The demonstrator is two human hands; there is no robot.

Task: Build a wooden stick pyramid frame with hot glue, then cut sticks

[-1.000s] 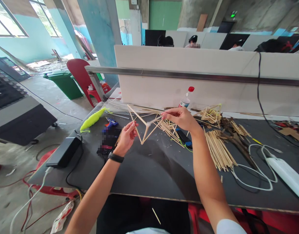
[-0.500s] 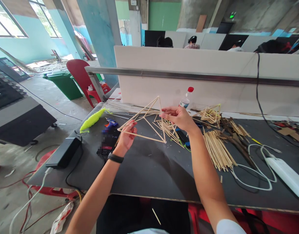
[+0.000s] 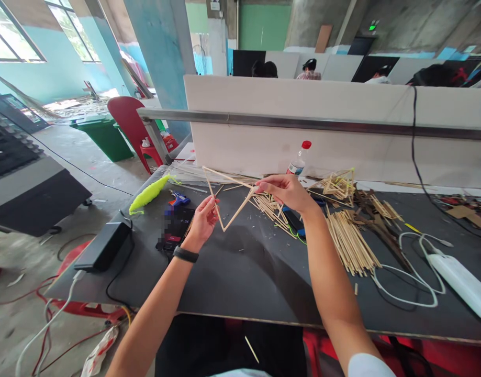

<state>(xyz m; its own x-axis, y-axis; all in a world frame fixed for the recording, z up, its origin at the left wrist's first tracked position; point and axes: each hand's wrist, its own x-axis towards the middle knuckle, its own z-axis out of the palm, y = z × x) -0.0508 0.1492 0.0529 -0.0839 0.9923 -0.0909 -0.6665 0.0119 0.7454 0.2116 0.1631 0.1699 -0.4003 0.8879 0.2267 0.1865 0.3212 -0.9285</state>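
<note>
Between my two hands a frame of thin wooden sticks (image 3: 237, 213) is held up above the dark table; seen from here its sticks outline a triangle. My left hand (image 3: 206, 217) pinches one stick along the left side. At the right corner the fingertips of my right hand (image 3: 281, 189) close on the joint where sticks meet. Behind and below the right hand lie loose wooden sticks (image 3: 277, 219). A phone (image 3: 181, 225) and a blue glue gun (image 3: 179, 198) rest to the left of my left hand.
A thick pile of sticks (image 3: 352, 243) lies right of my right forearm, near a white power strip (image 3: 462, 285) with its cable. A red-capped bottle (image 3: 299, 159) stands at the back. On the left are a yellow-green pouch (image 3: 149, 193) and a black box (image 3: 102, 246). A white partition (image 3: 303, 102) stands behind.
The stick frame has turned in my hands, so its point now faces down and a corner sits in my right fingers. My left fingers have shifted onto a different stick.
</note>
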